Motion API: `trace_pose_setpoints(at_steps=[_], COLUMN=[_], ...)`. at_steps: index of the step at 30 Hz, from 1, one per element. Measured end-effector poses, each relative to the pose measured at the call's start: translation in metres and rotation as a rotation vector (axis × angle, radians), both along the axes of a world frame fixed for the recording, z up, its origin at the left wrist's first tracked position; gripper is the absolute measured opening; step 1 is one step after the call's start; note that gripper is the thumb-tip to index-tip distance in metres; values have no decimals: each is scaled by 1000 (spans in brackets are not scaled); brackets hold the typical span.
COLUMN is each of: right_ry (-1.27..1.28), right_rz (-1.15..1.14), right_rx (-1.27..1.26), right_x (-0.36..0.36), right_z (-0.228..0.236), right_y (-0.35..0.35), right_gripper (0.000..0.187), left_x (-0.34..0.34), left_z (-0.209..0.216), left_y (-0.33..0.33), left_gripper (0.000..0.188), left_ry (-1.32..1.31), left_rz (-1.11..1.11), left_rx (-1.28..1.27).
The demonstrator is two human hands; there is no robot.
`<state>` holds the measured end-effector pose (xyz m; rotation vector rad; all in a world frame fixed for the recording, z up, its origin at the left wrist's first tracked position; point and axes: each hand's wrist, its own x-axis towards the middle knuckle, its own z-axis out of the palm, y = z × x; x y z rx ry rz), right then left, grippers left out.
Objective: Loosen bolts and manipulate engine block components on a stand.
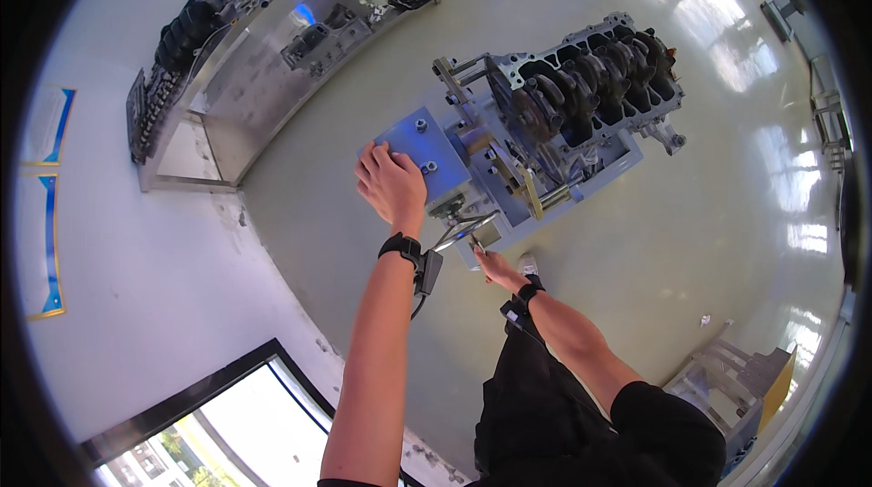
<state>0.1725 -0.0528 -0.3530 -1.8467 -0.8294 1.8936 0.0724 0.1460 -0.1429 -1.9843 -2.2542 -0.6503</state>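
My left hand (392, 183) lies on the near left edge of a blue-grey metal box (431, 144) with bolts on top, its fingers stretched out over the edge. Closed, my right hand (498, 267) grips the handle of a shiny metal handwheel (467, 232) at the near end of the same stand, just right of the left forearm. That handle is mostly hidden by the fingers. Beyond both hands, a grey engine block (610, 124) is mounted on the stand, with its crankshaft (590, 74) exposed in the open side facing up.
A steel bench (295, 78) at the far left carries engine parts, including a black manifold (184, 31). The stand's grey frame (581, 192) rests on the shiny floor (718, 205). Another metal stand (736, 378) is at the lower right. A window (245, 414) is at lower left.
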Motion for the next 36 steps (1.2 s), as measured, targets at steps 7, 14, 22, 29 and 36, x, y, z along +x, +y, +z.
trace_pose_setpoints(at_steps=[7, 14, 22, 29, 36], right_ry=[-349, -371, -63, -86, -88], right_rz=[229, 327, -14, -1, -27], right_rx=[138, 112, 98, -38, 36], right_x=[7, 13, 1, 55, 65], right_z=[6, 22, 5, 13, 54], right_y=[2, 9, 47, 69, 54], right_gripper=[55, 44, 29, 46, 37], left_x=[7, 5, 0, 15, 9], left_z=[0, -1, 1, -1, 2], left_y=[2, 0, 1, 0, -1], left_gripper=[21, 22, 26, 24, 25], left_ry=[-15, 1, 33, 32, 51], left_rz=[2, 3, 15, -37, -11], left_rx=[-29, -38, -54, -54, -52])
